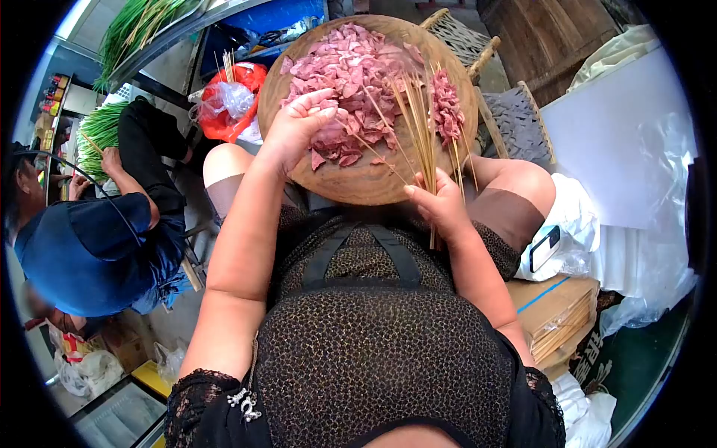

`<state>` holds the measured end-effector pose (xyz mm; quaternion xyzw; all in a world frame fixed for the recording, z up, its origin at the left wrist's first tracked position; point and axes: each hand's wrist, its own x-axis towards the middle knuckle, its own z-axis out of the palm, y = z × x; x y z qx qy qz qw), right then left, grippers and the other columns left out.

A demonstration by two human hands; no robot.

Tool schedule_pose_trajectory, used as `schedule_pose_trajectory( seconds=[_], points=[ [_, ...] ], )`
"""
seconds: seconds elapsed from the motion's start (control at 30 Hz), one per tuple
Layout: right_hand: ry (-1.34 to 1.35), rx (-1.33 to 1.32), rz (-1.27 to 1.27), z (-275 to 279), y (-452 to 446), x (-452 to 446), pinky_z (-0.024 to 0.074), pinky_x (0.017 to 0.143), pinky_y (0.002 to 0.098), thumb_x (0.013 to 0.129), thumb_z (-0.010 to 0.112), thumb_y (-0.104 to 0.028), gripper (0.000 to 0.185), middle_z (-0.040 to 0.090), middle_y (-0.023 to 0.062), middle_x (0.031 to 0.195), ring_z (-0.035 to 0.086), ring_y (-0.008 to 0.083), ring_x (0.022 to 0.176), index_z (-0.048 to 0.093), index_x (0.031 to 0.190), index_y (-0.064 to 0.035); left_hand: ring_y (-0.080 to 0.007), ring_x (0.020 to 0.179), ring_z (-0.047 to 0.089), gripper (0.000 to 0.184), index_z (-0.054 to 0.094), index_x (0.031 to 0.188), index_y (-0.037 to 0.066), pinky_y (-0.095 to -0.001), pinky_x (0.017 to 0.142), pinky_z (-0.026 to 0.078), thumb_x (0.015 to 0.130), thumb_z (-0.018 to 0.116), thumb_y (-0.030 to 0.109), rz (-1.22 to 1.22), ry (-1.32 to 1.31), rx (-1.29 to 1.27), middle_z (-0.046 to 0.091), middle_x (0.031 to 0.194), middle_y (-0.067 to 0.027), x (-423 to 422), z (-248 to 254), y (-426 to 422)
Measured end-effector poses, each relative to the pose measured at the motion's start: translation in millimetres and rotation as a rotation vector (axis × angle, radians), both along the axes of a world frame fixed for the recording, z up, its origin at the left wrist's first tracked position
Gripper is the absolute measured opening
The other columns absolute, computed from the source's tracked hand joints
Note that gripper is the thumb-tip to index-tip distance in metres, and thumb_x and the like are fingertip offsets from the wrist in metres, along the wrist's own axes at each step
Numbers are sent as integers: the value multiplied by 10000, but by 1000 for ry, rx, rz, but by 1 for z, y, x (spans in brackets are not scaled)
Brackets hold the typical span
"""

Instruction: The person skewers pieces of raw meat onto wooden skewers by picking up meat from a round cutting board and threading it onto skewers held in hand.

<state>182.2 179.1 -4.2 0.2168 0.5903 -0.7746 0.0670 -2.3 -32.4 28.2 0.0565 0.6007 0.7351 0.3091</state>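
A round wooden board point(351, 187) bears a wide pile of sliced pink meat point(340, 63). Over the pile's lower left part is my left hand point(302, 123), its fingers curled together; what they hold, if anything, is too small to make out. My right hand point(441, 203), at the board's near edge, is closed around a bundle of thin bamboo skewers point(420, 127) that fan out upward. Two skewers slant from this hand toward the meat pile. Skewers threaded with meat point(448, 108) lie on the board's right side.
At the left a person in dark blue point(89, 246) sits near green stalks point(104, 134). A red bag point(231, 101) stands left of the board. Woven stools point(515, 123) are at the right, beyond them a white panel point(612, 142). A phone point(544, 248) rests on white plastic.
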Motion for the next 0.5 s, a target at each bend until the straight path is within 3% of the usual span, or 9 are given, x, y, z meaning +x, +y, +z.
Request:
schedule_pose_trajectory(
  seconds=[0.23,0.5],
  points=[
    [35,-15,61,3,-1,1,344,482,177,804,635,-127,214,544,-47,719,431,28,546,591,992,-32,-182,892,608,417,426,1237,23,-311,764,514,856,573,109,-31,-32,50,615,991,-110,3,0,10],
    [69,-39,0,-7,-2,0,339,491,170,816,625,-129,216,556,-50,748,433,23,565,597,1004,-27,-238,1001,586,354,422,1222,-9,-349,855,486,916,464,166,-76,-180,191,592,1075,-159,12,4,21]
  ],
)
